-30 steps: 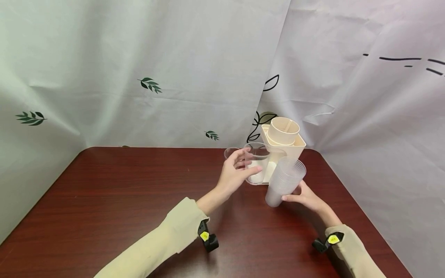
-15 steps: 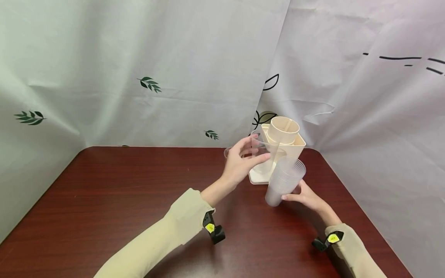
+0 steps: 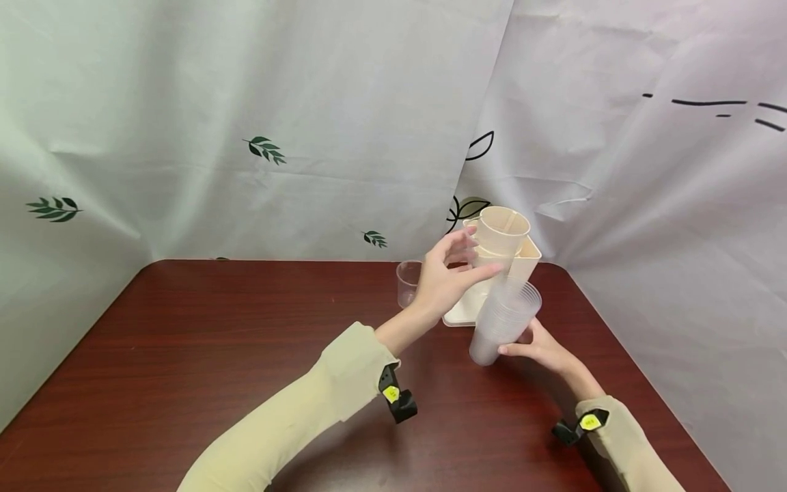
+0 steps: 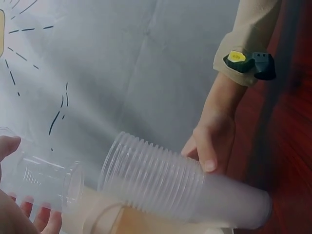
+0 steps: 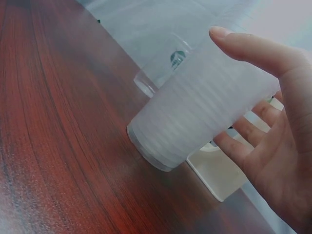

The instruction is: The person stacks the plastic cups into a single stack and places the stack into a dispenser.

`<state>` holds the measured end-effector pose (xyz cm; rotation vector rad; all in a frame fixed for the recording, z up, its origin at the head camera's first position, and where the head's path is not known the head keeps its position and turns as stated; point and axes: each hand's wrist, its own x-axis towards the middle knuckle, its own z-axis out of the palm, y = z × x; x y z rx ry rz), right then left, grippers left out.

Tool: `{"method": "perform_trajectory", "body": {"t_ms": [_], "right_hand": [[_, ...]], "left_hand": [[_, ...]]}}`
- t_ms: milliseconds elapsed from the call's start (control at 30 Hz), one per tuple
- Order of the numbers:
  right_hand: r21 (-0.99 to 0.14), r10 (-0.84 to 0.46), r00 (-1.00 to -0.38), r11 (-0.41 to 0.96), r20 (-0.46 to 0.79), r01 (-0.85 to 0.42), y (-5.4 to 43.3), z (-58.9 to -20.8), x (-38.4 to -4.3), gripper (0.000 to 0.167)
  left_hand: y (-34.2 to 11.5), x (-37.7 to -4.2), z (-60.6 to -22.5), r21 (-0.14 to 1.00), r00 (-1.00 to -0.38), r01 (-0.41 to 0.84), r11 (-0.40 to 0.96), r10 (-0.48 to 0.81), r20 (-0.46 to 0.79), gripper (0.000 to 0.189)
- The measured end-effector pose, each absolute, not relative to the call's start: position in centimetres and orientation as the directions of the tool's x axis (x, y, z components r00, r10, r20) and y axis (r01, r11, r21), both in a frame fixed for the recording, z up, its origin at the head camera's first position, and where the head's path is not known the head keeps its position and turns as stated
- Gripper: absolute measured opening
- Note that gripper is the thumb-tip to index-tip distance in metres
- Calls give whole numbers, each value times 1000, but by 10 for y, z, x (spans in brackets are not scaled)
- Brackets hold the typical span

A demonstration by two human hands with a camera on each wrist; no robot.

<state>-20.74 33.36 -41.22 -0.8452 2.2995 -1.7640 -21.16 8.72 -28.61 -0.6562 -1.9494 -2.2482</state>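
My left hand (image 3: 439, 277) holds a single clear plastic cup (image 4: 41, 178) between thumb and fingers, just above the mouth of a cup stack. That stack of nested clear plastic cups (image 3: 503, 321) leans at a tilt, its open end up and its bottom low by the table. Round its lower right side my right hand (image 3: 541, 348) grips it, thumb in front. In the left wrist view, the single cup's base faces the stack's rim across a small gap. Behind both stands a cream-coloured plastic holder (image 3: 527, 263) with a round tube on top, partly hidden.
Another clear cup (image 3: 407, 283) stands upright on the dark red-brown table (image 3: 246, 342), left of the holder and behind my left forearm. A pale curtain (image 3: 338, 137) with leaf prints hangs along the table's back and right side.
My left hand has moved right and up with its cup, from left of the stack to above its mouth, uncovering the standing cup. My right hand and the stack have stayed put.
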Motion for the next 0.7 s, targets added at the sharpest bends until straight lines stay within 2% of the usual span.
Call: {"method": "perform_trajectory", "body": {"t_ms": [233,500,700], "right_hand": [[-921,-496,-835,158,239,-357,334,-413,-207,69],[-928,-500,-837,154,223,-338,334,-413,-207,66],[-931,-504,-835,148,220,-334,334,-413,-207,65]], "left_hand": [[98,-213,-284,931,-911,330,-156,207,358,63],[112,-209,-284,922,-903,322,-214,222,367,59],[120,-209,-286,921,-895,327,-214,241,374,63]]}}
